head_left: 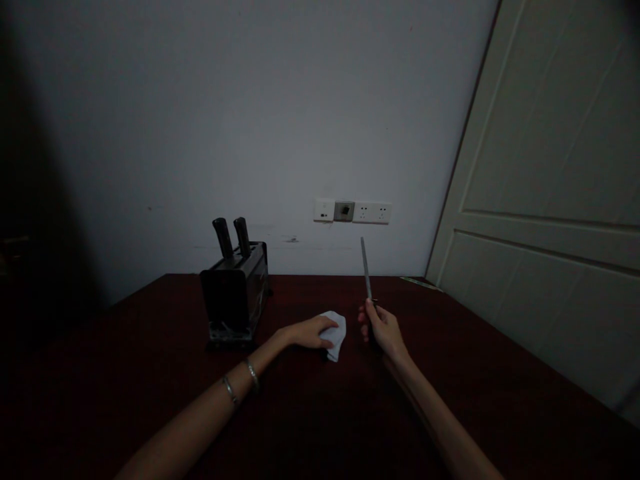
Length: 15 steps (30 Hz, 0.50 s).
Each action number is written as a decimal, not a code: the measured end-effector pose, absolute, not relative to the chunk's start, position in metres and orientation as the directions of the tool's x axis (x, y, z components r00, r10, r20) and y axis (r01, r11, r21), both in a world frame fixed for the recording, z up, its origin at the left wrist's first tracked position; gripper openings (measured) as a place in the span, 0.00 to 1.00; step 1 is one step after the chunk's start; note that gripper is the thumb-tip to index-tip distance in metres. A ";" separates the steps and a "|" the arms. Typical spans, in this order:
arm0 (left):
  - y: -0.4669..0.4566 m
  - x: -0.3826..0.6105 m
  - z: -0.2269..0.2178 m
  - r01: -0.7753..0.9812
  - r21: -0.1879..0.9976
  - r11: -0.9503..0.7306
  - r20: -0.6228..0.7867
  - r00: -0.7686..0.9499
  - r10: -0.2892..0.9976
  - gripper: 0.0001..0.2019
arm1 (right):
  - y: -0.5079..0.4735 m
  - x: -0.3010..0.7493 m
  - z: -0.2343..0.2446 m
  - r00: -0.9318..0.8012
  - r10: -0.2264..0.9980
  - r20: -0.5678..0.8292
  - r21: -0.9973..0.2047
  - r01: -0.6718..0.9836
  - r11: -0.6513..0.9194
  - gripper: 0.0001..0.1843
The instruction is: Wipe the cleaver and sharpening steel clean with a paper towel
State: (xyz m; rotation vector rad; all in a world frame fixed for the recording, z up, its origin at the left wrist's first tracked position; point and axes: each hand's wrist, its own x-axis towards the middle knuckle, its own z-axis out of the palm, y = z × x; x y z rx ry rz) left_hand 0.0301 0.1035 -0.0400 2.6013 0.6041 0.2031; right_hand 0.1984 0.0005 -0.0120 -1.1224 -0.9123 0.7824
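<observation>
My right hand [381, 327] is closed round the dark handle of a knife [366, 268], whose thin blade points straight up. My left hand [309, 332] rests on the dark red table [150, 373] and grips a crumpled white cloth [336, 333], just left of the knife hand. Two bracelets sit on my left wrist. A dark knife block [235, 293] stands to the left of my left hand, with two black handles sticking up from its top.
A pale wall rises behind the table, with a strip of white sockets [353, 212] low on it. A cream panelled door [545, 220] stands at the right. The left side of the room is in deep shadow.
</observation>
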 end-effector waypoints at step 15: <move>0.104 0.031 -0.040 0.379 0.446 -0.811 0.040 0.896 0.441 0.30 | -0.006 0.194 -0.007 0.238 0.971 -0.028 -0.937 -0.345 0.058 0.21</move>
